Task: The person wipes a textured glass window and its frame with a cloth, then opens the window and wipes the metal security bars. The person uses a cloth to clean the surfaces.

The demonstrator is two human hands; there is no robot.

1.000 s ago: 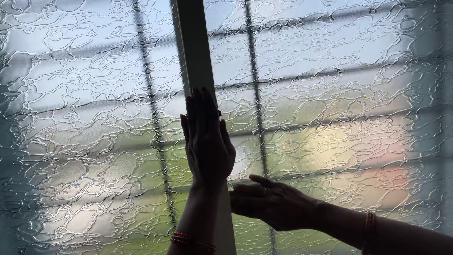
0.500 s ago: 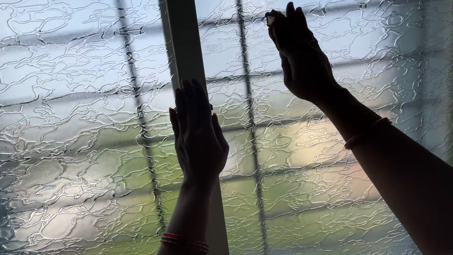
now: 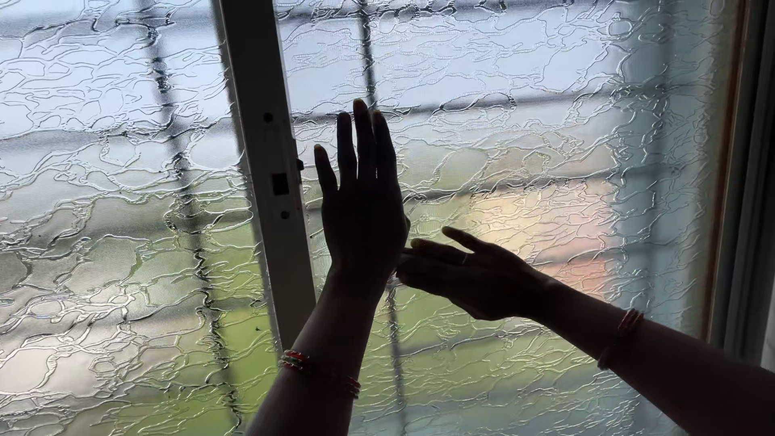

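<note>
My left hand [image 3: 362, 202] is raised flat with fingers together, palm against the textured glass pane [image 3: 533, 161] just right of the white window frame bar [image 3: 266, 161]. My right hand [image 3: 472, 274] reaches in from the right, fingers spread and pointing left, its fingertips next to the left hand's heel. Neither hand holds anything. Both wrists wear red and white bangles [image 3: 319, 371]. A small latch fitting [image 3: 280, 184] sits on the frame bar beside the left hand.
Another textured pane [image 3: 105, 242] lies left of the bar, with dark grille bars [image 3: 182, 202] showing behind the glass. The outer window frame [image 3: 747, 202] runs down the right edge.
The right hand dropped from high on the pane to beside the left hand. The left hand shifted off the frame bar onto the right pane, and the view moved right.
</note>
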